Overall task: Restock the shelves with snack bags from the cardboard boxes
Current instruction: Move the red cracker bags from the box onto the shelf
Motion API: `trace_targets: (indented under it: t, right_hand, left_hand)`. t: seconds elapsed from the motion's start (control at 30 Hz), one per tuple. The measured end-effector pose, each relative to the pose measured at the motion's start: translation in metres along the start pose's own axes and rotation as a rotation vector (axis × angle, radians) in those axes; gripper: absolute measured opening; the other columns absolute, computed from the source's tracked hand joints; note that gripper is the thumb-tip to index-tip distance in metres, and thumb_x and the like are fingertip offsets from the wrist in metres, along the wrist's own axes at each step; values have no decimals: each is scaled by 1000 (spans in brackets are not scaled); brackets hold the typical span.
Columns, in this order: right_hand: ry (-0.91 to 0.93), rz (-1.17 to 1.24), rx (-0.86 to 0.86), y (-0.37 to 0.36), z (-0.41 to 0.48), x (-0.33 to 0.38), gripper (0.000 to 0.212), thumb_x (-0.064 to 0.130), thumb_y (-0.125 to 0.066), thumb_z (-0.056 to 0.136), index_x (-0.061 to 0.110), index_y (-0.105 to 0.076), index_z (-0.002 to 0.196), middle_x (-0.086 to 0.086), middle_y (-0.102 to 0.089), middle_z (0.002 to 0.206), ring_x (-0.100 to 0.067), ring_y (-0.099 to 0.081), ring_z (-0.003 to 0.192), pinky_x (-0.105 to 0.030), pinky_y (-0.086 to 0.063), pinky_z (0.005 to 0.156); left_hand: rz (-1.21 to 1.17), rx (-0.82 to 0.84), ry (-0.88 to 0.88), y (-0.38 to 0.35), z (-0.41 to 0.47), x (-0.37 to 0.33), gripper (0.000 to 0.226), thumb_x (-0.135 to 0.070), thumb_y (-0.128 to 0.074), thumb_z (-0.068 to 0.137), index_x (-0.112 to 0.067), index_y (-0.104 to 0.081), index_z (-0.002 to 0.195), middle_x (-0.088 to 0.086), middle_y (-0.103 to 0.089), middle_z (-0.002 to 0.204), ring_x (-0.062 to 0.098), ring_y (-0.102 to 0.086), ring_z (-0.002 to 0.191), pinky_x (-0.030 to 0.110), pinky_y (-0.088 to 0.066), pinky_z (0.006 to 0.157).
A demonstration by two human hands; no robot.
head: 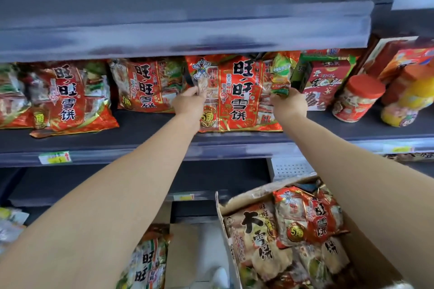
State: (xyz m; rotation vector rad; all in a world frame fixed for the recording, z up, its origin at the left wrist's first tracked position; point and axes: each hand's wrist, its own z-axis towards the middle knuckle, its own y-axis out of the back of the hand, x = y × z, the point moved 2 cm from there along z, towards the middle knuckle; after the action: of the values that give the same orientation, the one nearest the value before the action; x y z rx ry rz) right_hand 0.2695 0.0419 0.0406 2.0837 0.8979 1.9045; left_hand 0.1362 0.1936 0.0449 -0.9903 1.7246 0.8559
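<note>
A large red snack bag (237, 94) with black characters stands upright on the middle shelf (164, 143). My left hand (187, 102) grips its left edge and my right hand (290, 104) grips its right edge, both arms stretched forward. Two more red snack bags (70, 98) (145, 84) lean on the same shelf to the left. Below at the right, an open cardboard box (366, 248) holds several snack bags (310, 216).
A red box (326, 82), a red-lidded jar (357, 98) and a yellow jar (408, 105) stand right of the held bag. The shelf above (183, 37) overhangs low. More bags (148, 263) lie at the bottom centre. A price tag (55, 157) marks the shelf edge.
</note>
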Motion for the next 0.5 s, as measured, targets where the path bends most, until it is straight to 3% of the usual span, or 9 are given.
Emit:
trace_targets:
  t: [0.07,0.23,0.37,0.43,0.5]
  right_hand:
    - [-13,57,-2,-11,9,-2,37,22,-50,96,8,-51,130,-11,-61,119,-26,-50,86,-26,-34,69]
    - [2,119,-38,-35,35,-6,19,20,-48,98,14,-54,115,-5,-55,100,-22,-49,83,-24,-35,61]
    - [22,142,-115,-47,59,5,27,25,-51,96,7,-57,117,-11,-61,117,-22,-53,87,-24,-35,69]
    - [42,150,-122,-51,70,14,29,26,-54,95,7,-57,117,-9,-65,116,-23,-58,92,-22,-37,72]
    - [57,168,-108,-55,79,22,29,24,-54,95,8,-56,120,-5,-65,116,-18,-57,91,-20,-38,73]
  left_hand:
    - [-11,-7,2,-7,14,3,35,-11,-59,93,-17,-60,128,3,-55,138,21,-54,123,36,-48,101]
    - [-17,-39,-4,-20,50,15,36,-12,-57,95,-17,-58,131,3,-52,141,20,-56,121,35,-51,99]
    - [-10,-24,-36,-33,80,6,37,-9,-56,94,-18,-58,130,2,-52,140,20,-55,121,35,-50,100]
    - [-17,-21,-64,-38,94,-3,38,-6,-54,95,-18,-57,131,1,-54,138,13,-59,109,28,-51,96]
    - [-5,-15,-93,-41,108,-9,39,-5,-51,96,-19,-56,132,-2,-57,136,3,-59,85,19,-52,75]
